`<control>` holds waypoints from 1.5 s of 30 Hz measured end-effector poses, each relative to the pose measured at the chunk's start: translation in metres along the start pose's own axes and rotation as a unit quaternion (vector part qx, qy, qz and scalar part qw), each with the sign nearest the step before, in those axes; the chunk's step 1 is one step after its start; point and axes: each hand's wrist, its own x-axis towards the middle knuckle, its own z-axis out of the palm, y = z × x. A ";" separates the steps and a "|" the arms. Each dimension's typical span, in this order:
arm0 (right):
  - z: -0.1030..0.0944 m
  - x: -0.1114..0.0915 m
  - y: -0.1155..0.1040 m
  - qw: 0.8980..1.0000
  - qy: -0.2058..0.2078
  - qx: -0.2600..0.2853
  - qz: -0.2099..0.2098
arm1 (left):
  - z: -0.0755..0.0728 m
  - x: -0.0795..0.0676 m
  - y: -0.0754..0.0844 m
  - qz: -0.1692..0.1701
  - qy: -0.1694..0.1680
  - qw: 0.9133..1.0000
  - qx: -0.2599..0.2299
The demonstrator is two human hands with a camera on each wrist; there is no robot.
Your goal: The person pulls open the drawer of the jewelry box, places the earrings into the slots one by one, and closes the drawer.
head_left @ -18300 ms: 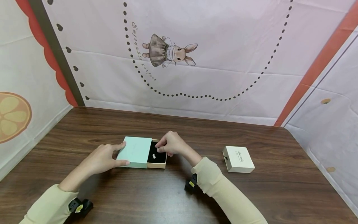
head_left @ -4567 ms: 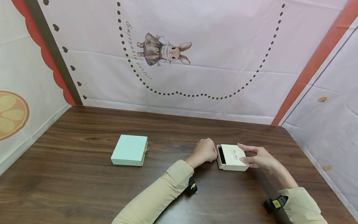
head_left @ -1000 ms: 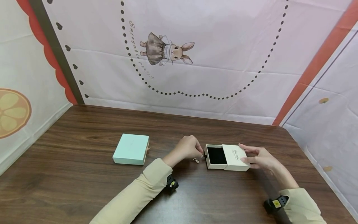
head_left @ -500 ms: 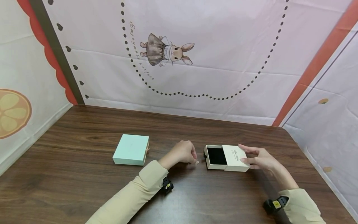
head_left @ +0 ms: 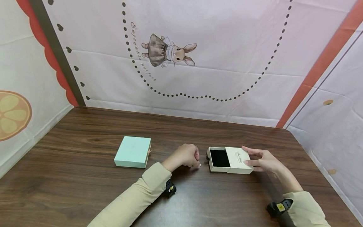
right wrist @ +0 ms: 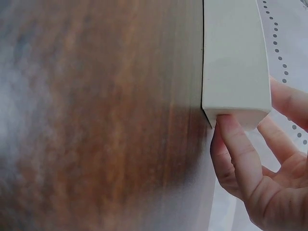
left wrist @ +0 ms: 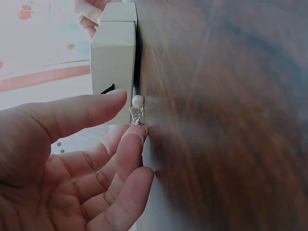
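My left hand (head_left: 187, 155) is low over the table, left of the cream jewelry box. A small earring (left wrist: 136, 109) with a white pearl and a sparkling triangular part is at its fingertips. In the left wrist view the thumb (left wrist: 108, 105) stands apart from the index finger, and the earring's lower end meets the index fingertip. My right hand (head_left: 263, 161) holds the printed sleeve (head_left: 238, 159) of the cream jewelry box by its right end, thumb and fingers around it. The box's drawer (head_left: 219, 169) is pulled out to the left and shows a bare black lining.
A mint-green jewelry box (head_left: 132, 152), closed, with a ribbon tab on its right side, lies to the left on the brown wooden table (head_left: 71, 176). A printed cloth (head_left: 227, 56) hangs behind the table. A black pull tab (left wrist: 109, 89) sticks out from the cream drawer's front.
The left hand has shifted slightly left and down from beside the drawer to the earring; its thumb and index now stand apart there. The right hand and both boxes have stayed put.
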 end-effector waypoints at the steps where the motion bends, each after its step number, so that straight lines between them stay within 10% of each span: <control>1: 0.000 0.000 0.000 1.000 0.000 0.001 0.001 | 0.000 0.000 0.000 0.001 0.000 1.000 0.000; 45: -0.001 0.000 0.002 1.000 -0.004 0.008 0.002 | 0.006 0.009 0.003 0.005 0.016 0.999 0.048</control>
